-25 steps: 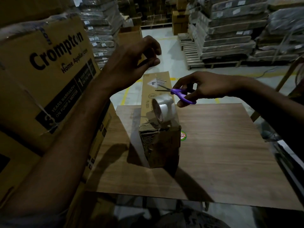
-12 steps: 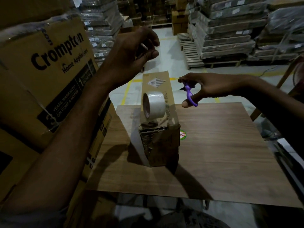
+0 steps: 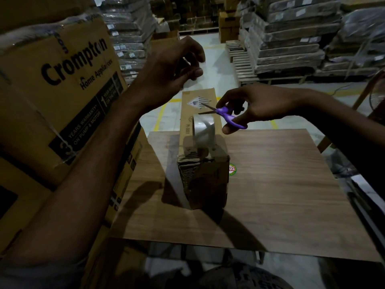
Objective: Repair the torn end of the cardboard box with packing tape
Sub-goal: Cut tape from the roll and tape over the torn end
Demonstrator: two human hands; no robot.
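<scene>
Lying lengthwise on the wooden table (image 3: 281, 195), the long cardboard box (image 3: 200, 113) runs from the centre of the frame up toward the hands, its torn end (image 3: 203, 180) facing the camera with crumpled, ragged corrugated edges. A roll of clear packing tape (image 3: 204, 132) appears to stand on edge on top of the box, just behind the torn end; it is blurred, so whether it rests on the cardboard or hangs slightly above it cannot be told. A small round sticker (image 3: 232, 169) shows on the table just right of the box.

Above the box, upper centre of the frame, the left hand (image 3: 166, 69) is raised with thumb and fingertips pinched together; a faint clear strip of tape seems to run down from the pinch toward the roll, though it is too transparent to be sure. To the right of centre, the right hand (image 3: 256, 107) is closed on the handles of purple scissors (image 3: 224, 113), whose dark blades stand slightly apart and point left over the top of the box, just above the roll.

At the left of the frame stands a large carton (image 3: 68, 86) printed "Crompton Home Appliances". Across the upper part of the frame, wrapped stacks of goods (image 3: 291, 34) sit on pallets on the warehouse floor (image 3: 216, 65), which carries yellow lines.
</scene>
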